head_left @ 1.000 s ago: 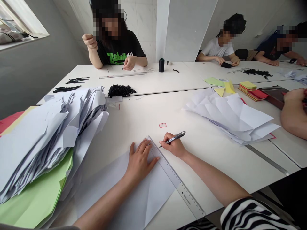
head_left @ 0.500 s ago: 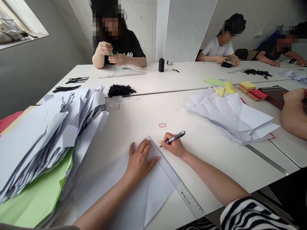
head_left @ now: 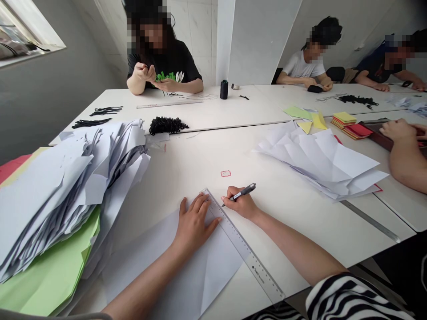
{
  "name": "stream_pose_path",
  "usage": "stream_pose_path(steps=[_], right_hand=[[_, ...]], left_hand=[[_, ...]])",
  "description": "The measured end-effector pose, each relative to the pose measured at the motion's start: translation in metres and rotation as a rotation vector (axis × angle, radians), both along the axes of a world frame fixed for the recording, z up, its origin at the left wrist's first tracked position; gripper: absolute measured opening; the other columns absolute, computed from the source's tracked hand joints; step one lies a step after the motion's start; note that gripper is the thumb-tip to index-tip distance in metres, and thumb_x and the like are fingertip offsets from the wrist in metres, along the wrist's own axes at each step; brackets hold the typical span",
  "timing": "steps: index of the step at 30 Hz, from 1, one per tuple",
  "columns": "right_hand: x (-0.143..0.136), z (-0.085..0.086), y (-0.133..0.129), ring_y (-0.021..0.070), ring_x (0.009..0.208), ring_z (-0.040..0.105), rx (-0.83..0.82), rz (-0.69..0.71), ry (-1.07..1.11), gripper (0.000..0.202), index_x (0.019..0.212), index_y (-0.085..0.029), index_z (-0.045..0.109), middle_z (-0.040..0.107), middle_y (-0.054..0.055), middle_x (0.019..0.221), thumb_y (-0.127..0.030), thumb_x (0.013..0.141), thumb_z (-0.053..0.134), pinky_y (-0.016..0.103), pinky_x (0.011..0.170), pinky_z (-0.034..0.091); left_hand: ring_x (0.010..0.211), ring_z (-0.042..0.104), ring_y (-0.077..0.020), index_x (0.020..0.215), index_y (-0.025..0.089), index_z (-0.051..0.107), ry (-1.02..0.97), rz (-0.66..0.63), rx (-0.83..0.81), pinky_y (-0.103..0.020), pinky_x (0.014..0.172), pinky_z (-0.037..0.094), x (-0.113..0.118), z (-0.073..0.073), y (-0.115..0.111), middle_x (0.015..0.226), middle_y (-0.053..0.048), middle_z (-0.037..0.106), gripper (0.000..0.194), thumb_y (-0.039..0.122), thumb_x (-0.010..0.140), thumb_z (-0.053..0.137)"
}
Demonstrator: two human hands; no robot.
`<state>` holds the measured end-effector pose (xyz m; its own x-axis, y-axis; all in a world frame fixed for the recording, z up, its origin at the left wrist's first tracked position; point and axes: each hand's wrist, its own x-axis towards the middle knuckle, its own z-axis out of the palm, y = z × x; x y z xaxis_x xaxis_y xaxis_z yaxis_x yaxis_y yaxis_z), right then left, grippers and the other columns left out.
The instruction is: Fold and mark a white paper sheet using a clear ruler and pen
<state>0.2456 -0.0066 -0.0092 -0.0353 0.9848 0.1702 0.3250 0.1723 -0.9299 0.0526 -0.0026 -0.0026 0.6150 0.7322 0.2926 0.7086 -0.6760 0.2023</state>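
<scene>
My left hand [head_left: 194,221] lies flat with its fingers spread, pressing on a clear plastic ruler [head_left: 248,255]. Under the ruler and that hand is a sheet of white paper [head_left: 216,278], with fold lines across it. The ruler runs slantwise along the paper's right side. In my right hand [head_left: 243,203] is a grey pen [head_left: 244,191], pinched between thumb and fingers. Its tip points down beside the ruler's upper right edge; whether it touches the surface I cannot tell.
Left stands a tall pile of white paper [head_left: 43,200] over green sheets [head_left: 50,284]. More loose paper [head_left: 320,155] and a metal ruler [head_left: 370,220] lie right. Beyond are black cord bundles [head_left: 168,125] and a thread spool [head_left: 223,90]. Several people sit around the table [head_left: 200,155].
My hands, the ruler and the paper are almost unmoved; the pen's upper end has shifted slightly. Across the table, a co-worker's hands have moved. At right, another person's hand has come further into view.
</scene>
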Motion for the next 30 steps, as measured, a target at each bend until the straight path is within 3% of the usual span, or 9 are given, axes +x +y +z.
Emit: stream_pose_path(steps=[30], right_hand=[[-0.0014, 0.0026, -0.0009, 0.0082, 0.048, 0.029, -0.039, 0.036, -0.016, 0.029, 0.056, -0.021, 0.03, 0.029, -0.007, 0.051, -0.028, 0.074, 0.052, 0.023, 0.046, 0.024]], left_hand=[[0.122, 0.042, -0.0269, 0.112, 0.02, 0.05, -0.02, 0.0, 0.001, -0.052, 0.103, 0.022, 0.0008, 0.0004, -0.0001, 0.125, -0.011, 0.052, 0.038, 0.042, 0.082, 0.049]])
